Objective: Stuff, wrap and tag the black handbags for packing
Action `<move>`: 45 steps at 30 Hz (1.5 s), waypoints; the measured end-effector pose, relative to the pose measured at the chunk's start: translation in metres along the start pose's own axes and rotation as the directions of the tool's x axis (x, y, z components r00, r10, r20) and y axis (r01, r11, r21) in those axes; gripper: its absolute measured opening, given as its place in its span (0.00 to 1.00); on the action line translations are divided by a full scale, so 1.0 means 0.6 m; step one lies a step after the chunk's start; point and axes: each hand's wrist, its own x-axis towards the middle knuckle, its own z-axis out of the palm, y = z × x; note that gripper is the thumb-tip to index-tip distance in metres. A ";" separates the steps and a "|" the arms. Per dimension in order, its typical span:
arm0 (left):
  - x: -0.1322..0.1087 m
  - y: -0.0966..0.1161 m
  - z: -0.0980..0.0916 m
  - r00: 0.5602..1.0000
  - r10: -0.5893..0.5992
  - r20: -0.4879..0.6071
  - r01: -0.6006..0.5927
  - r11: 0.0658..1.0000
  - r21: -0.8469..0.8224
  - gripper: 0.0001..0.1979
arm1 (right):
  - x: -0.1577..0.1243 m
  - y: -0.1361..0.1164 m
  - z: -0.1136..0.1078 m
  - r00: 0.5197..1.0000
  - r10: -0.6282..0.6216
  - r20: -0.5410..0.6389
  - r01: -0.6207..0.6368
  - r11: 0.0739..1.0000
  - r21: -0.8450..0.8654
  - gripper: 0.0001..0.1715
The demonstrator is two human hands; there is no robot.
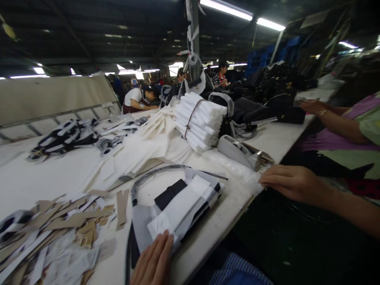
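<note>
A black bag (170, 194) partly covered in white paper and clear film lies near the table's front edge, its wrapped handle curving behind it. My left hand (154, 259) rests flat on the near end of the white wrapping (190, 202), fingers stretched out side by side. Off to the right, my right hand (286, 182) pinches the end of a clear plastic sheet (237, 170) at the table edge. Behind the bag stands a tied bundle of white rolls (198, 118), with a grey-wrapped piece (234, 150) beside it.
Paper and card scraps (68, 221) cover the near left of the table (20, 170). Wrapped black straps (68, 134) lie farther back. Black bags (252, 109) are piled at the back right. A co-worker's hand (313, 106) is at the right, with other people behind.
</note>
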 end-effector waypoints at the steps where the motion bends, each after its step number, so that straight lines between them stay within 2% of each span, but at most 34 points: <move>1: 0.002 0.006 -0.005 1.000 -0.004 0.010 0.004 1.000 0.020 0.25 | 0.028 -0.025 0.001 0.996 -0.087 0.031 0.085 0.995 0.054 0.14; 2: 0.004 0.013 -0.010 1.000 -0.012 0.014 0.011 0.999 0.041 0.24 | 0.056 -0.049 0.004 0.987 -0.144 0.078 0.132 0.982 0.136 0.14; 4: 0.010 0.028 -0.017 0.998 -0.064 -0.002 0.064 0.995 0.071 0.20 | 0.115 -0.095 0.013 0.954 -0.222 0.201 0.151 0.936 0.317 0.13; 8: 0.025 0.045 -0.023 0.985 -0.174 -0.008 0.174 0.984 0.027 0.19 | 0.229 -0.160 0.052 0.824 -0.370 0.429 0.095 0.837 0.539 0.06; 12: 0.032 0.046 -0.027 0.982 -0.187 0.011 0.187 0.982 0.006 0.18 | 0.332 -0.198 0.121 0.698 -0.549 0.460 0.169 0.750 0.639 0.10; 15: 0.032 0.048 -0.028 0.977 -0.215 -0.005 0.215 0.977 0.005 0.18 | 0.394 -0.219 0.183 0.606 -0.654 0.452 0.271 0.704 0.656 0.11; 19: 0.030 0.051 -0.023 0.974 -0.222 -0.036 0.222 0.975 -0.001 0.19 | 0.453 -0.245 0.254 0.477 -0.694 0.540 0.359 0.714 0.601 0.09; 23: 0.028 0.052 -0.014 0.966 -0.245 -0.085 0.244 0.970 -0.025 0.18 | 0.484 -0.264 0.296 0.335 -0.685 0.647 0.408 0.724 0.556 0.10; 25: 0.029 0.052 -0.013 0.957 -0.263 -0.119 0.262 0.965 -0.032 0.17 | 0.491 -0.270 0.307 0.286 -0.681 0.674 0.435 0.719 0.542 0.12; 28: 0.034 0.052 -0.016 0.943 -0.307 -0.130 0.309 0.951 -0.009 0.14 | 0.496 -0.276 0.318 0.274 -0.661 0.699 0.493 0.721 0.488 0.12; 31: 0.038 0.052 -0.017 0.949 -0.304 -0.080 0.307 0.951 0.034 0.13 | 0.497 -0.282 0.325 0.280 -0.637 0.718 0.539 0.723 0.431 0.10; 35: 0.038 0.054 -0.013 0.954 -0.292 -0.066 0.295 0.955 0.041 0.16 | 0.507 -0.290 0.329 0.256 -0.652 0.714 0.563 0.701 0.439 0.15; 38: 0.039 0.054 -0.010 0.949 -0.295 -0.107 0.302 0.952 0.048 0.16 | 0.525 -0.289 0.337 0.292 -0.656 0.696 0.598 0.693 0.403 0.17; 40: 0.041 0.053 -0.010 0.949 -0.292 -0.121 0.300 0.952 0.056 0.17 | 0.540 -0.285 0.348 0.312 -0.656 0.687 0.572 0.707 0.416 0.17; 45: 0.046 0.049 -0.010 0.950 -0.277 -0.144 0.290 0.954 0.075 0.16 | 0.559 -0.261 0.391 0.297 -0.686 0.665 0.427 0.718 0.550 0.18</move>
